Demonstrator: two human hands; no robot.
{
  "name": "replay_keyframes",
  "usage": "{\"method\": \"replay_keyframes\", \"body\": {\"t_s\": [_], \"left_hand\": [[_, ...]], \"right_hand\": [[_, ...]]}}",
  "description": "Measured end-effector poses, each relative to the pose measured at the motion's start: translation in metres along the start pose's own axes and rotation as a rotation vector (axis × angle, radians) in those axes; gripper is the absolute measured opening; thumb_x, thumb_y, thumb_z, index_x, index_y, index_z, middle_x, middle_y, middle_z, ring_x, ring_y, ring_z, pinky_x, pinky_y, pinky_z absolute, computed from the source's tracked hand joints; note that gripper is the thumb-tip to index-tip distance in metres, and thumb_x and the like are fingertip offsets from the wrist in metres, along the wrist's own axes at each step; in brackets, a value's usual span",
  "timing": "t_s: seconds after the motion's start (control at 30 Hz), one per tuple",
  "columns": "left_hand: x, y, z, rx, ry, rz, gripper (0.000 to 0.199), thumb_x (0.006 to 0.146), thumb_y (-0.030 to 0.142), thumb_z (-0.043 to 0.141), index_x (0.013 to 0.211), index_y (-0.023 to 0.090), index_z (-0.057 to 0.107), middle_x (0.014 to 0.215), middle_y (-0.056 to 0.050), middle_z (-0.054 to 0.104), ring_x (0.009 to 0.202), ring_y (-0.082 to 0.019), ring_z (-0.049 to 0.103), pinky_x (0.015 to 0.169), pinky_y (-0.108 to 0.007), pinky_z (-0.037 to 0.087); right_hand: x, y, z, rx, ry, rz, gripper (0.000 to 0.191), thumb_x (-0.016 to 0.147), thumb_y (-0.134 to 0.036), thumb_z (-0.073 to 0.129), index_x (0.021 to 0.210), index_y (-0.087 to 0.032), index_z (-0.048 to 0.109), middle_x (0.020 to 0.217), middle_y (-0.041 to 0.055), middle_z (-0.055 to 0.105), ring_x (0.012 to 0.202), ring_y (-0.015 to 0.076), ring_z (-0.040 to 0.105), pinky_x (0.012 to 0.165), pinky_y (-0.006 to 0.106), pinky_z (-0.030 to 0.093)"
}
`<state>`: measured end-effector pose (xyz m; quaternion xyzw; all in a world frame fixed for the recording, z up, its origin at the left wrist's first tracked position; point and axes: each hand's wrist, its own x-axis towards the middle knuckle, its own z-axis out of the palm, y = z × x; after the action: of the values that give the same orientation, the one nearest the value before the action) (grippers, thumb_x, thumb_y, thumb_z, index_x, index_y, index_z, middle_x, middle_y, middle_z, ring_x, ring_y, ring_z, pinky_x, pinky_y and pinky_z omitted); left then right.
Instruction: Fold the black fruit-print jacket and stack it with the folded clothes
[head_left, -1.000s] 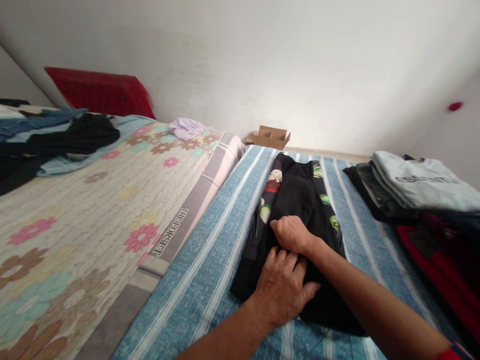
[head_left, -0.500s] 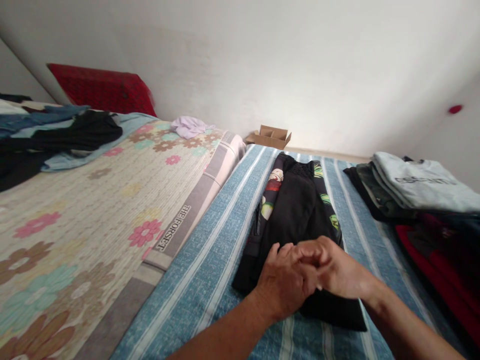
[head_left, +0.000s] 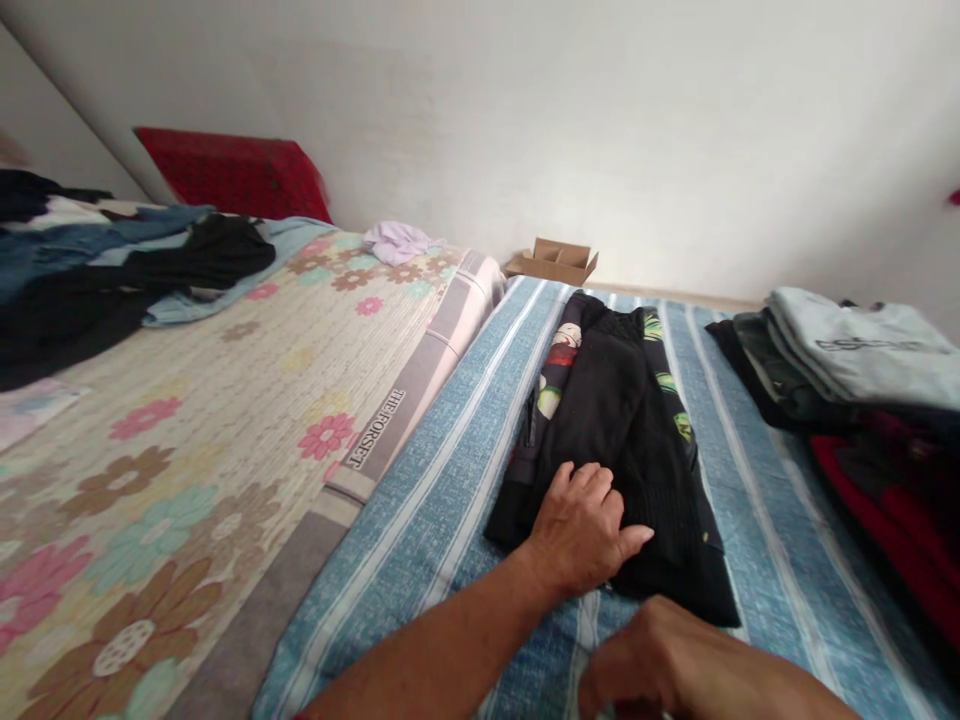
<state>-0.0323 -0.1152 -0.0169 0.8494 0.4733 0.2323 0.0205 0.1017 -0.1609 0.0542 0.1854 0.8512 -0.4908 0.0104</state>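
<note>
A folded black jacket [head_left: 604, 375] with colourful printed panels along both sides lies on the blue striped bedcover [head_left: 420, 470]. One of its sleeves seems folded down the middle, with ribbed fabric near the lower right. My left hand [head_left: 583, 525] rests palm down on the lower part of the jacket, thumb out to the right and fingers stretched. Below the jacket's lower edge, near the bottom of the view, is my right hand [head_left: 652, 655]. It is bent down and slightly blurred, apart from the jacket, and its fingers are mostly hidden.
To the right sits a pile of folded clothes with a grey shirt [head_left: 877, 345] on top, beside dark red garments [head_left: 877, 490]. The flowered mattress [head_left: 247, 400] at left carries loose black clothes [head_left: 180, 270] and a lilac cloth [head_left: 397, 242]. A cardboard box [head_left: 559, 262] stands by the wall.
My right hand has come away from my left hand and the jacket, down towards the bottom edge. The ribbed sleeve part now lies flat on the jacket. The view has turned slightly left.
</note>
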Motion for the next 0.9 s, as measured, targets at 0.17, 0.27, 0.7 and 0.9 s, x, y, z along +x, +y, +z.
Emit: {"method": "replay_keyframes", "body": {"t_s": [0.17, 0.27, 0.7, 0.9], "left_hand": [[-0.001, -0.003, 0.004, -0.047, 0.005, 0.009, 0.027, 0.086, 0.039, 0.051, 0.096, 0.016, 0.063, 0.113, -0.01, 0.062, 0.112, -0.026, 0.052, 0.098, -0.049, 0.038], [0.002, -0.004, -0.004, -0.162, 0.066, -0.022, 0.035, 0.082, 0.039, 0.057, 0.11, 0.018, 0.059, 0.111, -0.009, 0.063, 0.107, -0.026, 0.055, 0.095, -0.049, 0.042], [0.016, -0.018, -0.019, -0.022, 0.061, -0.317, 0.045, 0.083, 0.039, 0.057, 0.111, 0.004, 0.058, 0.13, -0.022, 0.051, 0.128, -0.034, 0.04, 0.106, -0.051, 0.033], [0.015, -0.015, -0.011, 0.04, -0.077, -0.365, 0.059, 0.085, 0.049, 0.05, 0.122, 0.004, 0.053, 0.134, -0.022, 0.048, 0.132, -0.033, 0.034, 0.111, -0.05, 0.025]], "right_hand": [[0.023, 0.005, -0.044, -0.037, 0.436, 0.097, 0.025, 0.085, -0.018, 0.043, 0.06, -0.017, 0.048, 0.057, -0.0048, 0.041, 0.054, 0.0072, 0.036, 0.051, 0.019, 0.027], [0.037, 0.028, -0.071, -0.187, 0.663, 0.207, 0.023, 0.084, -0.023, 0.044, 0.065, -0.017, 0.055, 0.06, -0.0034, 0.048, 0.057, 0.0088, 0.044, 0.055, 0.02, 0.031], [0.096, 0.07, -0.127, -0.924, 0.47, 0.561, 0.028, 0.089, -0.025, 0.038, 0.084, -0.022, 0.066, 0.085, 0.0047, 0.07, 0.079, 0.016, 0.064, 0.063, 0.022, 0.038], [0.111, 0.077, -0.126, -0.981, 0.369, 0.574, 0.029, 0.088, -0.022, 0.038, 0.088, -0.018, 0.067, 0.087, 0.0109, 0.07, 0.082, 0.0216, 0.066, 0.068, 0.027, 0.045]]}}
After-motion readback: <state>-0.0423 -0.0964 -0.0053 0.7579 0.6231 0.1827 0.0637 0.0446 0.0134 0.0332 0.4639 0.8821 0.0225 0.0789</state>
